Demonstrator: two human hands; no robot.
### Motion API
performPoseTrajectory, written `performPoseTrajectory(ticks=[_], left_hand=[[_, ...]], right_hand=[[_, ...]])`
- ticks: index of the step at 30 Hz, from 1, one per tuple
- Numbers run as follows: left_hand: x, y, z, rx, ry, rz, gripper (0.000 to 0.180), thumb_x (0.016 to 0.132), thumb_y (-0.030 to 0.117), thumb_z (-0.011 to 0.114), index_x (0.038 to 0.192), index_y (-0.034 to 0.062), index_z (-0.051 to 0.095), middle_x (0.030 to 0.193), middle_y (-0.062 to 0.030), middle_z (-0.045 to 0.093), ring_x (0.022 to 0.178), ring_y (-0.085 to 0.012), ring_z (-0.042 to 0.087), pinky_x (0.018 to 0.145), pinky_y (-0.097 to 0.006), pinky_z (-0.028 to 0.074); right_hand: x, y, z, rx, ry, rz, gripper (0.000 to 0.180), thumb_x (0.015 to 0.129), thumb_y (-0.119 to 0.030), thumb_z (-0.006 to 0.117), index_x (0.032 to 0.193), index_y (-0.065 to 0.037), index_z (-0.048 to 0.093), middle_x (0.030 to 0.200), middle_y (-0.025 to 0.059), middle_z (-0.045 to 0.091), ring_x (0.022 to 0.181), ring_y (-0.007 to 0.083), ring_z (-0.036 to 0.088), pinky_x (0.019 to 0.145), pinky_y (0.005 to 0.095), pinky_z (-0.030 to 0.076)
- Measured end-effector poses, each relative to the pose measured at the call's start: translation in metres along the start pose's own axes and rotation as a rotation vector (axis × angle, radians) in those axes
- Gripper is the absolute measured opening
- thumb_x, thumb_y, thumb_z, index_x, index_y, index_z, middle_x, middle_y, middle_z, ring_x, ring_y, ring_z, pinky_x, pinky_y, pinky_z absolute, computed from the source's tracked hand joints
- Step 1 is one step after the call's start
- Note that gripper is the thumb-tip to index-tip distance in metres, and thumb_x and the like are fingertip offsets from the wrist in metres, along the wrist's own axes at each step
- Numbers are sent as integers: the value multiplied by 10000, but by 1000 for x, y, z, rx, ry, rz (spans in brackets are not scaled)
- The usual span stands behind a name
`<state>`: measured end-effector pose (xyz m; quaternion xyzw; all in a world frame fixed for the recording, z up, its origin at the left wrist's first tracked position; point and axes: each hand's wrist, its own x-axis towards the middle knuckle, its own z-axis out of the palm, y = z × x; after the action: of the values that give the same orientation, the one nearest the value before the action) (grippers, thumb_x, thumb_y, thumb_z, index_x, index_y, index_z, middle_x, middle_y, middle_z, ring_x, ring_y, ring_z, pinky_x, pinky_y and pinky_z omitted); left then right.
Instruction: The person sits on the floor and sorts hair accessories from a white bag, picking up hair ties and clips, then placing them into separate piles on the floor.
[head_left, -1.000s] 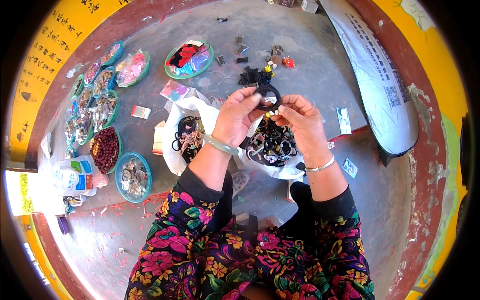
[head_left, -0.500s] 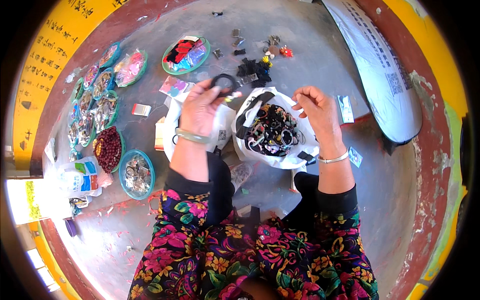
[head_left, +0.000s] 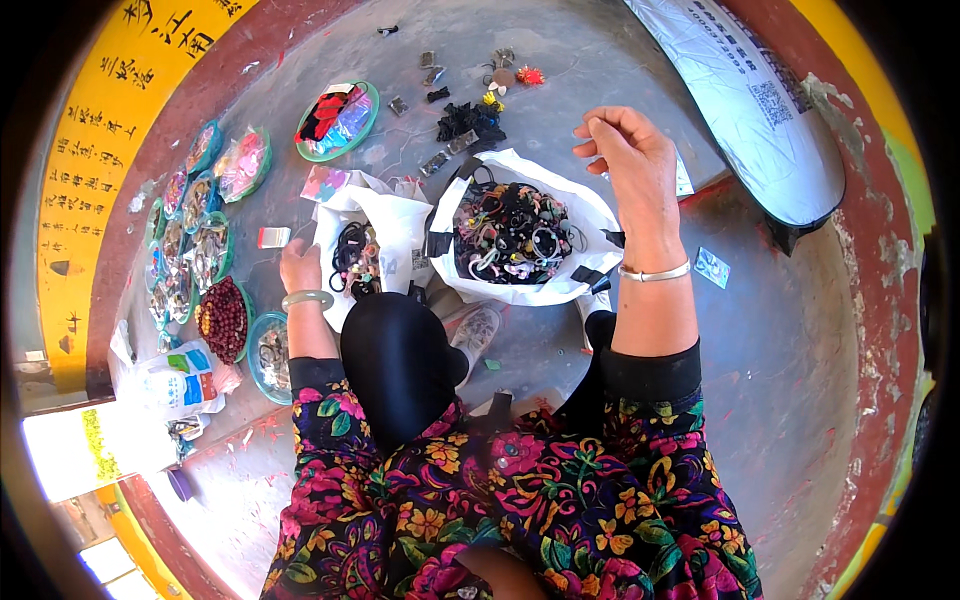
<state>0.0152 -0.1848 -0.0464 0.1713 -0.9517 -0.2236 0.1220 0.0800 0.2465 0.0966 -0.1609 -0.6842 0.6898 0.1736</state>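
So a flowery shirt point(head_left: 440, 525) is filling the near end, soft printed cloth with pink, orange and green blooms, black cuffs hugging both forearms. A smooth black knee point(head_left: 390, 360) is bulging up in the middle, and a pale patterned shoe point(head_left: 478, 330) is poking out beside it.

Left hand point(head_left: 300, 270) is hovering low, right by the left bag point(head_left: 400, 215), with a glossy pale green bangle point(head_left: 308, 298) circling the wrist. Its fingers are too hard to make out, so I can't tell if they're gripping anything. Right hand point(head_left: 635, 160) is hanging above the right bag point(head_left: 592, 205), fingers loosely bent and holding nothing I can see, a thin silver cuff point(head_left: 655, 272) shining below.

Both bags are crinkly white plastic, gaping wide. The hair ties point(head_left: 515, 235) are sitting inside, stretchy loops, mostly black with some pastel.

Off left, round dark red beads point(head_left: 222, 320) are heaping up near a see-through blue basin point(head_left: 254, 355). Farther out, a round green tray point(head_left: 372, 122) is holding shiny packets, a fluffy black bundle point(head_left: 470, 122) is lying on the floor, and a long silvery cover point(head_left: 790, 185) is stretching along the right.
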Motion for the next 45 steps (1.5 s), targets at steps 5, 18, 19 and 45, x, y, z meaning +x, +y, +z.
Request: performPoseTrajectory(ticks=[5, 18, 19, 45], left_hand=[[-44, 139, -48, -325, 108, 546, 232, 803, 48, 559, 1031, 28, 595, 997, -134, 623, 934, -282, 595, 814, -352, 452], [-119, 213, 100, 700, -1036, 684, 266, 762, 131, 528, 972, 16, 644, 998, -186, 627, 915, -325, 609, 806, -400, 482], [-116, 214, 104, 763, -1082, 675, 272, 752, 125, 532, 971, 11, 646, 1009, -190, 624, 920, -326, 608, 812, -398, 482], [-81, 231, 30, -657, -1630, 103, 254, 871, 108, 537, 1096, -5, 575, 692, -56, 628, 574, -113, 609, 475, -197, 485]], right_hand=[[1, -3, -6, 45, -12, -13, 148, 835, -108, 548, 911, -15, 634, 814, 63, 639, 682, 117, 603, 583, 226, 438], [5, -2, -1, 0, -128, -29, 154, 836, -112, 543, 908, -10, 633, 805, 57, 645, 677, 107, 608, 569, 225, 444], [8, -1, -2, -21, -136, -31, 156, 836, -113, 543, 908, -9, 632, 803, 58, 646, 677, 105, 608, 567, 226, 445], [3, 57, -9, -1547, -542, -102, 243, 708, -183, 648, 900, -37, 617, 860, 139, 643, 854, 317, 626, 738, 402, 494]])
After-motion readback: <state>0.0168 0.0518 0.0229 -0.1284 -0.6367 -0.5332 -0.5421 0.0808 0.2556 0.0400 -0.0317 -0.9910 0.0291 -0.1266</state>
